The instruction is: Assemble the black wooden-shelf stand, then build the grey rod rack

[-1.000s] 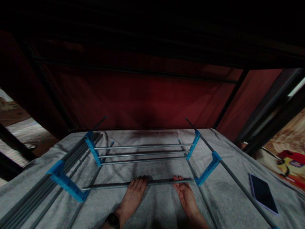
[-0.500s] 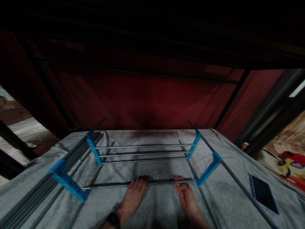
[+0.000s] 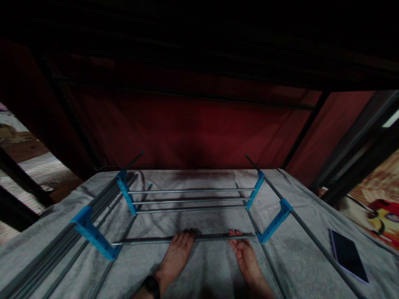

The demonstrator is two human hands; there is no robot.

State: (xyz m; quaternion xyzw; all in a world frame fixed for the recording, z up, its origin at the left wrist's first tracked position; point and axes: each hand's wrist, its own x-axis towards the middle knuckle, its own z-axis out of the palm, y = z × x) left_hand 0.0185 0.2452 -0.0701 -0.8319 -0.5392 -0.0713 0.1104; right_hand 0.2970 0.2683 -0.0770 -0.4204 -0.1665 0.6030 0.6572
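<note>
Grey towelling cloth covers the whole surface, lightly creased, running back to a dark red fabric wall. Lying on it: a rack of grey metal rods joined by blue plastic brackets, loose long rods bundled along the left side, and a dark phone flat near the right edge, well apart from the rack.
</note>
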